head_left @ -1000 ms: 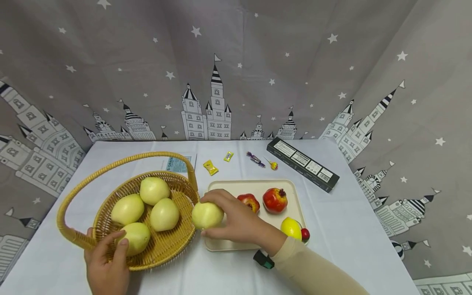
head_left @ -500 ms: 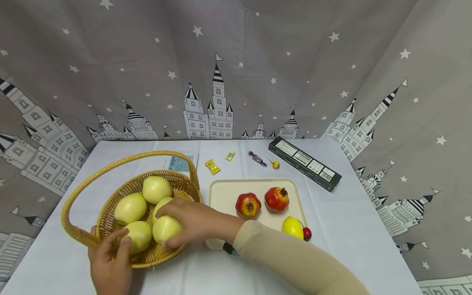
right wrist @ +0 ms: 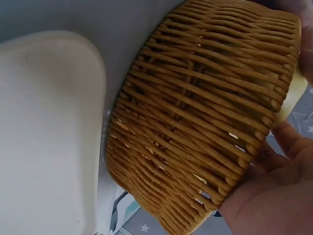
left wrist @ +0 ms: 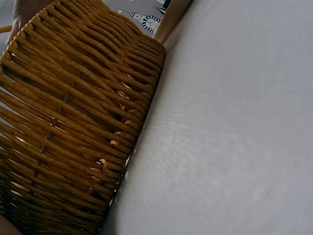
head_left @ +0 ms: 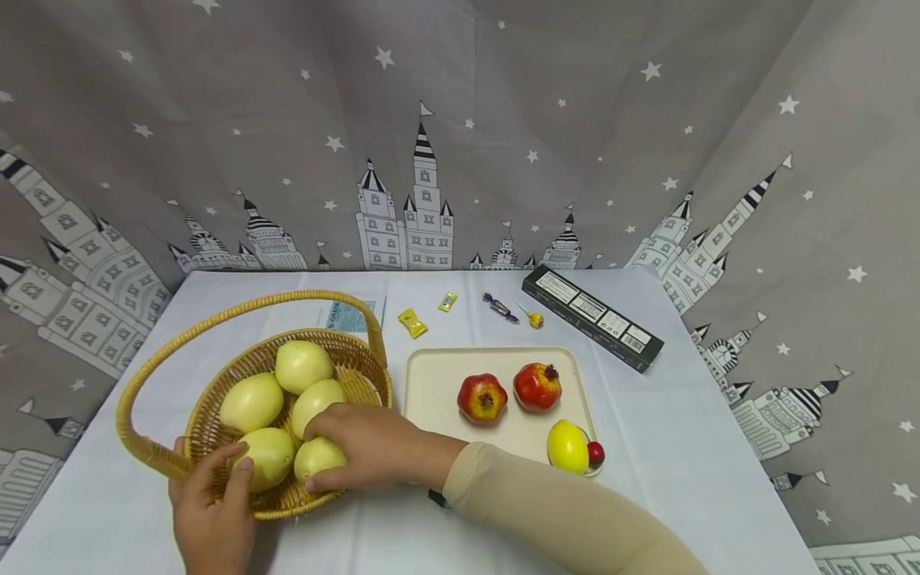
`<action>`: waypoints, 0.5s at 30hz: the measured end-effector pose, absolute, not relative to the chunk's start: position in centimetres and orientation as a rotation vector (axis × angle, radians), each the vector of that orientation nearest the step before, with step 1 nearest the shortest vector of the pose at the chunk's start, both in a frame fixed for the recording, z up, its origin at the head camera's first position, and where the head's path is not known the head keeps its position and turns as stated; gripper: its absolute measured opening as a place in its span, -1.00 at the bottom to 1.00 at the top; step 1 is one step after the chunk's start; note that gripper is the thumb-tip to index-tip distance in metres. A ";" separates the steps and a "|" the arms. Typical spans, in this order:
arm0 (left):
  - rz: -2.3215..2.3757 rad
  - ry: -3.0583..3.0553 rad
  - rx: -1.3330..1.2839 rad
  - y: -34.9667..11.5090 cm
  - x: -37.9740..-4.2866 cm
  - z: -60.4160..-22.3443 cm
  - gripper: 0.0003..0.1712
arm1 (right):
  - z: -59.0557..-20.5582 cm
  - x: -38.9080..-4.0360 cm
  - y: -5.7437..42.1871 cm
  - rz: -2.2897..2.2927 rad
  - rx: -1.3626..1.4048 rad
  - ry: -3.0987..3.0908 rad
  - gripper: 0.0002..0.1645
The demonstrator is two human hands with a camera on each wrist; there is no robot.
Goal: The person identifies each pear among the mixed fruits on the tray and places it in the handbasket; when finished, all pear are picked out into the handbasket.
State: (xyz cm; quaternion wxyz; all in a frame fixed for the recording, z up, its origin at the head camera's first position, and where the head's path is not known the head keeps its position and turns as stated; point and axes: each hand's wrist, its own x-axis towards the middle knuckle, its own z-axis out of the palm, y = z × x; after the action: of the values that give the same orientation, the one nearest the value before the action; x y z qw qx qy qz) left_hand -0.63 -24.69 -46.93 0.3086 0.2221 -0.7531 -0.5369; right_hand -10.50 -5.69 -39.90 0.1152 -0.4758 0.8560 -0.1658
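Note:
A woven wicker basket (head_left: 359,383) with a tall arched handle stands at the left of the table, holding several pale yellow-green fruits. My left hand (head_left: 212,511) grips its near-left rim, the fingertips against the closest fruit (head_left: 267,459). Inside the basket's near right side, my right hand (head_left: 377,447) holds another pale yellow-green fruit (head_left: 316,457) between thumb and fingers, low among the others. In the right wrist view, the right hand (right wrist: 279,191) reaches over the rim and the basket wall (right wrist: 195,98) hides most of the fruit. The left wrist view is mostly basket wall (left wrist: 63,107).
Right of the basket lies a cream tray (head_left: 438,367) with two pomegranates (head_left: 482,399) (head_left: 537,386), a lemon (head_left: 568,447) and a small red fruit (head_left: 596,454). Behind are yellow wrapped candies (head_left: 413,323), a purple-wrapped candy (head_left: 501,308), a lollipop (head_left: 535,319) and a long black box (head_left: 592,318).
My right hand has carried its fruit leftward from above the tray's left edge into the basket and lowered it among the others. The left hand has stayed at the rim.

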 end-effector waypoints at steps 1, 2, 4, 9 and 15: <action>-1.416 -1.994 0.594 -24.7 -0.6 -46.9 -0.77 | -40.0 -10.4 -5.8 -0.483 -1.393 2.515 -0.33; -1.413 -1.995 0.598 -24.7 -0.6 -46.9 -0.77 | -40.1 -10.4 -5.9 -0.474 -1.395 2.527 -0.33; -1.406 -1.999 0.606 -24.7 -0.7 -46.8 -0.77 | -40.3 -10.1 -6.1 -0.445 -1.407 2.560 -0.33; -1.411 -2.002 0.602 -24.8 -0.8 -46.8 -0.76 | -40.8 -9.6 -6.7 -0.330 -1.445 2.640 -0.31; -1.414 -2.017 0.611 -24.9 -0.9 -46.9 -0.76 | -40.7 -9.4 -6.4 -0.328 -1.437 2.634 -0.29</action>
State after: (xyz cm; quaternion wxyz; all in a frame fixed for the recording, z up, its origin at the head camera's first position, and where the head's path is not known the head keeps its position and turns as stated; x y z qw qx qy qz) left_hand -0.87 -24.88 -46.91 0.2972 0.2297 -0.7588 -0.5321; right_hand -9.39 -6.42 -40.72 0.0615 -0.4750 0.8711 -0.1085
